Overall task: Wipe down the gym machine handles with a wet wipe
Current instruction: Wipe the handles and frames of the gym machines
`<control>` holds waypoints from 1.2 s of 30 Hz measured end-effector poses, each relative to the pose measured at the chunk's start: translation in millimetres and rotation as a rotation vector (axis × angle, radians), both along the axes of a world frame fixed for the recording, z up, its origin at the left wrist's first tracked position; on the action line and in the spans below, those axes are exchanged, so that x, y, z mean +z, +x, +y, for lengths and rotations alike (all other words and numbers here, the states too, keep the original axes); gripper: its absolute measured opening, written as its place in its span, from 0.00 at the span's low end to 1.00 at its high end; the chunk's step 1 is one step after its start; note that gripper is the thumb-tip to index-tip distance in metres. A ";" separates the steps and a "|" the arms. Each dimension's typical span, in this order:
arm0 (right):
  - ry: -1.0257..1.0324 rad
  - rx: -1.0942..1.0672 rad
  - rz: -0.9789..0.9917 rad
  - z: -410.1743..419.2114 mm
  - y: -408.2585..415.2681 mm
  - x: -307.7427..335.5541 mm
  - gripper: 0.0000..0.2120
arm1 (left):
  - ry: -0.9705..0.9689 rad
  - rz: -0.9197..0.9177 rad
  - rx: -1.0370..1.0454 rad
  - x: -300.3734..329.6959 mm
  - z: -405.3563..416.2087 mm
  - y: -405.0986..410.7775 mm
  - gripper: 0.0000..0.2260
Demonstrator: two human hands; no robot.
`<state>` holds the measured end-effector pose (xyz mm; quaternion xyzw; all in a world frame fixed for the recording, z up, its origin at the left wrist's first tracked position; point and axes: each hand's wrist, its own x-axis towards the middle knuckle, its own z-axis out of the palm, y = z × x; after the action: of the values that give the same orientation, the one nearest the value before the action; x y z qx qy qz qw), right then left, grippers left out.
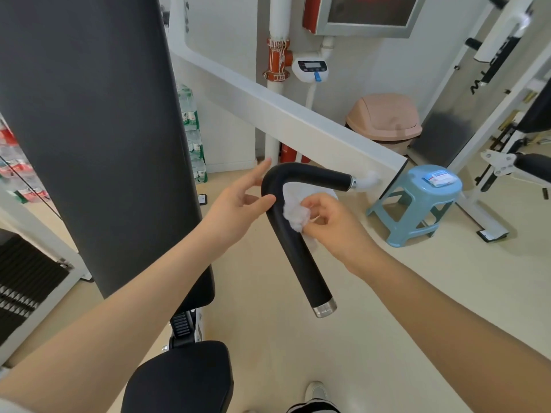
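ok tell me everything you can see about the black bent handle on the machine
The black bent tubular handle, matte and seemingly foam-covered, juts from the white machine arm, turns sharply, then slants down toward the camera, ending in a silver metal cap. The left hand touches its bend; the right hand presses a crumpled white wet wipe against it.

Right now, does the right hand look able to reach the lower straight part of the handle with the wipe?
Probably yes: the right hand presses the wipe near the handle's bend, and nothing blocks below.
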<state>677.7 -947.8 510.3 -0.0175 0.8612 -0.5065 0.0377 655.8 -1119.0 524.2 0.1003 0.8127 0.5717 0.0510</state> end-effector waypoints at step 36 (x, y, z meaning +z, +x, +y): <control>0.175 0.335 -0.553 34.9 38.9 3.6 0.14 | 0.117 -0.250 0.065 -4.6 3.1 18.7 0.26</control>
<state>716.6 -912.9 514.0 -0.0177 0.8438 -0.4029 0.3540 674.5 -1115.8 519.7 0.0047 0.7682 0.6275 0.1271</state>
